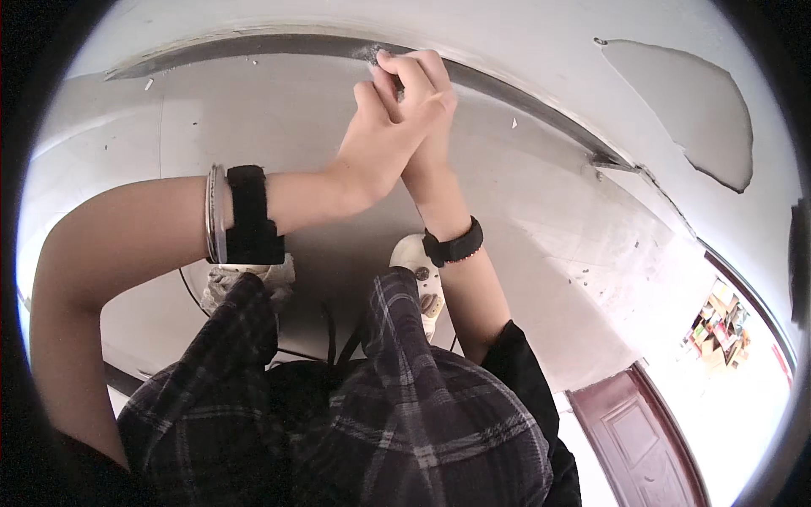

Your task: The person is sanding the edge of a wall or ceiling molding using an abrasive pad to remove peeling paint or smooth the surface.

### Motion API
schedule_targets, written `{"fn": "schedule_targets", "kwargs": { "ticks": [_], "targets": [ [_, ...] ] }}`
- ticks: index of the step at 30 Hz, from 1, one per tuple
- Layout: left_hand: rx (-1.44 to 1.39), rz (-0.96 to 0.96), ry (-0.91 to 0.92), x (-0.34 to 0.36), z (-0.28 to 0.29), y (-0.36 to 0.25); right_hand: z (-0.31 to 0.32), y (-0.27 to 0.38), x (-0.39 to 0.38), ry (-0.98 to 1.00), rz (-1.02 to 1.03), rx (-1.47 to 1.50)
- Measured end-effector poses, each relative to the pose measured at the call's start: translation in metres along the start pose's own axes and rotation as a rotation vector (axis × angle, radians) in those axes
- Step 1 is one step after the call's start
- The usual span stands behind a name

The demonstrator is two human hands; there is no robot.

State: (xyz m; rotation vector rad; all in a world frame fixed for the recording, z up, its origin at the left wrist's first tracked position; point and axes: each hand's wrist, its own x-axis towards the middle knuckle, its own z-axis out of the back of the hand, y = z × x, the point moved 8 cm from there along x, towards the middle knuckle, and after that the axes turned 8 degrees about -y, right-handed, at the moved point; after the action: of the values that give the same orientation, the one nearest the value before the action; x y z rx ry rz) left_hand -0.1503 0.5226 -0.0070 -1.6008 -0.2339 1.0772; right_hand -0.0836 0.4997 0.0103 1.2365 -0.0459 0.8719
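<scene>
My left hand (376, 139) and my right hand (432, 144) are pressed together at the top middle, beside a dark skirting strip (279, 45) along the foot of the wall. Both are closed, with the fingers bent and overlapping. A small dark spot shows between the fingers; what they grip, if anything, is hidden. Right at the fingertips, a patch of whitish powder (369, 55) marks the strip. Black bands are on both wrists, and bangles circle the left one.
My shoes (410, 253) stand on the grey floor (253, 110) below the hands. Small white chips lie scattered near the strip. On the wall at right is a bare grey patch (705, 110). A reddish-brown door (638, 431) and a heap of boxes (721, 325) are at lower right.
</scene>
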Motion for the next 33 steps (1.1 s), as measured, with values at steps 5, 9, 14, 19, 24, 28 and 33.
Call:
{"fn": "schedule_targets", "kwargs": {
  "ticks": [5, 9, 14, 19, 24, 28, 33],
  "targets": [
    [0.086, 0.003, 0.121, -0.01, -0.001, 0.01, 0.013, 0.004, -0.017, -0.061, -0.046, -0.043],
    [0.182, 0.094, 0.203, -0.01, 0.004, 0.026, 0.013, 0.006, -0.027, -0.029, -0.024, -0.119],
    [0.189, 0.087, 0.483, -0.017, 0.003, 0.021, 0.026, 0.02, -0.03, 0.154, 0.018, -0.242],
    [0.048, 0.222, 0.752, -0.035, -0.03, 0.031, 0.071, 0.024, -0.04, 0.313, -0.017, -0.403],
    [0.067, 0.181, 0.825, -0.052, -0.054, 0.023, 0.12, 0.05, -0.028, 0.431, -0.074, -0.633],
    [0.054, -0.087, 0.762, -0.052, -0.04, 0.014, 0.11, 0.067, -0.024, 0.517, -0.118, -0.634],
    [0.191, -0.142, 0.687, -0.04, -0.012, 0.028, 0.108, 0.074, -0.024, 0.292, -0.098, -0.59]
  ]
}}
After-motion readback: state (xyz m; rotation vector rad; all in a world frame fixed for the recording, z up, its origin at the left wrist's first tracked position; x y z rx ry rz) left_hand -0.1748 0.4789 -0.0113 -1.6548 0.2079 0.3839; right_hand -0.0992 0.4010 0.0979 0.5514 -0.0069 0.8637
